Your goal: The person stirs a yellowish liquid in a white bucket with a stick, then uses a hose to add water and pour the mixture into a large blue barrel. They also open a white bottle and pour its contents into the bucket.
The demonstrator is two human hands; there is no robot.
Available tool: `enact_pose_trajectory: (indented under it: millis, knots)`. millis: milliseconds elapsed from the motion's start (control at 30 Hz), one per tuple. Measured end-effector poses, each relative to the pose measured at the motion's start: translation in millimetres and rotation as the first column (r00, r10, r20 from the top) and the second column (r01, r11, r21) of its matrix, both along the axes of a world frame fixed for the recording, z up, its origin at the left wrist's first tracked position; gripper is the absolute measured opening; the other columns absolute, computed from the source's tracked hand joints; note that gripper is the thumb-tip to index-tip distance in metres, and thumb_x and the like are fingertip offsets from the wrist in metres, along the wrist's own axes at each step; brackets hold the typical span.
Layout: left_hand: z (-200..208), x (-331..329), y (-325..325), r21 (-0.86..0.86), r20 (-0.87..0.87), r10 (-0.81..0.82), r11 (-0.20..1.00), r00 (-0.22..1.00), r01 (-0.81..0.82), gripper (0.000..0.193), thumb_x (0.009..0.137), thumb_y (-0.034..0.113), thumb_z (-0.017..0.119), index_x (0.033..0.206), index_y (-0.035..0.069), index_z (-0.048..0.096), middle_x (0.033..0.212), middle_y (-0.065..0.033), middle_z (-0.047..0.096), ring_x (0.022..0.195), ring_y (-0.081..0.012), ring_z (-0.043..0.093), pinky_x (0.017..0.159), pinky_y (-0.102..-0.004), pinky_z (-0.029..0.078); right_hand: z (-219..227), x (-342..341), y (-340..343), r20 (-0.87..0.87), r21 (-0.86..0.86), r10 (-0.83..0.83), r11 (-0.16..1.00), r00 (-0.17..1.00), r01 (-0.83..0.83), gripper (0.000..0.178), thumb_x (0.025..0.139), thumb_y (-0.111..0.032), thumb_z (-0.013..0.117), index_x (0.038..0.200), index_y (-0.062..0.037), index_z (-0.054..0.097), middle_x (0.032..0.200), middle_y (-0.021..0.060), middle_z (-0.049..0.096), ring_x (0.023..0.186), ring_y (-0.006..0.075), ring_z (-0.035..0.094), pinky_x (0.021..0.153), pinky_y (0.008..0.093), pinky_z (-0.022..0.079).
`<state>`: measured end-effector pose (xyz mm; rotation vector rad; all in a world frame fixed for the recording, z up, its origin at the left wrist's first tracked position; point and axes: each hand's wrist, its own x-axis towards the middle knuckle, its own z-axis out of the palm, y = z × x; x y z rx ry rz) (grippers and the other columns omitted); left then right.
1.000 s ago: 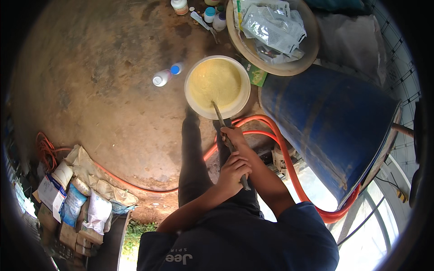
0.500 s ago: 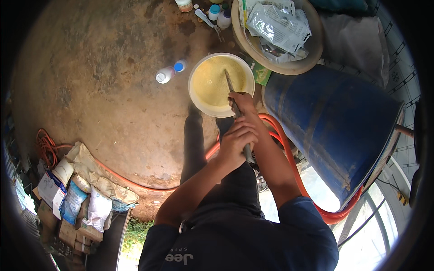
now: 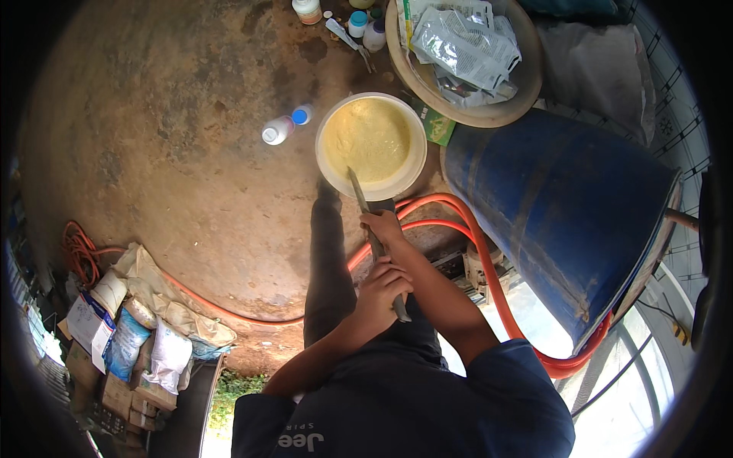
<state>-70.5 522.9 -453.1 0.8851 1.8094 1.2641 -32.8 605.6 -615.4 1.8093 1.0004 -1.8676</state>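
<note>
A long dark stick slants from the near side of a round white bucket back toward my body. Its far tip meets the pale yellow liquid in the bucket, near the close inner wall. My right hand is closed around the stick just outside the rim. Lower down, close to its near end, my left hand wraps it too. Two small white bottles, one with a blue cap, are left of the bucket. A green box touches its right side.
A wide tub of silvery packets stands at the far right, beside a blue barrel lying on its side. An orange hose curves past my right arm. Several bottles stand at the back. Bags and cartons are piled at left.
Both hands have drawn the stick toward me and a little left. Its tip has shifted from the far middle of the liquid to the bucket's near side.
</note>
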Motion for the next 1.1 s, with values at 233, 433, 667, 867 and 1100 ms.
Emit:
enact_pose_trajectory:
  millis: [233,433,667,867,1100]
  knots:
    - [-14.6,21.5,48.6,0.149,0.095,-0.115,0.984,0.989,0.100,0.016,0.068,-0.004,0.070,0.077,0.006,0.062,0.090,-0.0054,0.067,0.100,-0.0268,0.064,0.104,-0.0445,0.044,-3.1,51.6,76.1,0.120,-0.004,-0.016,1.000,0.993,0.016,0.024,0.081,-0.021,0.069,0.071,0.0011,0.068,0.066,0.0090,0.066,0.050,0.0174,0.059,0.049,0.0330,0.047]
    - [-30.6,-5.9,75.4,0.192,0.001,-0.083,0.978,0.997,0.081,0.017,0.065,-0.006,0.070,0.076,0.005,0.062,0.090,-0.0065,0.068,0.103,-0.0279,0.063,0.105,-0.0461,0.043,-18.7,3.7,115.0,-0.055,0.120,-0.069,0.990,0.996,0.075,0.023,0.080,-0.020,0.069,0.076,0.0026,0.069,0.066,0.0092,0.066,0.051,0.0179,0.057,0.048,0.0331,0.045]
    - [-26.3,-33.4,34.2,0.077,-0.093,-0.006,0.997,0.996,0.013,0.016,0.065,-0.005,0.071,0.074,0.006,0.064,0.088,-0.0058,0.069,0.094,-0.0273,0.066,0.100,-0.0443,0.047,-22.8,-50.3,61.3,-0.170,0.054,-0.026,0.998,0.985,0.036,0.022,0.078,-0.015,0.067,0.073,0.0058,0.066,0.062,0.0098,0.063,0.050,0.0183,0.056,0.048,0.0332,0.042]
    - [-8.4,-0.3,13.4,-0.024,-0.112,-0.007,1.000,0.994,0.004,0.016,0.063,-0.003,0.071,0.071,0.008,0.063,0.086,-0.0025,0.069,0.089,-0.0225,0.065,0.095,-0.0414,0.050,-13.0,-16.7,15.1,-0.109,-0.075,-0.001,0.997,0.994,-0.007,0.017,0.080,-0.014,0.066,0.072,0.0014,0.065,0.062,0.0081,0.062,0.048,0.0161,0.054,0.045,0.0315,0.042]
    - [-7.1,16.3,25.7,0.053,-0.072,-0.075,0.995,0.995,0.079,0.018,0.061,0.000,0.069,0.075,0.009,0.062,0.085,-0.0015,0.063,0.095,-0.0219,0.060,0.100,-0.0426,0.045,2.5,11.6,35.1,-0.036,-0.149,-0.125,0.982,0.992,0.118,0.016,0.084,-0.015,0.066,0.077,-0.0012,0.064,0.066,0.0053,0.063,0.046,0.0136,0.053,0.042,0.0293,0.042]
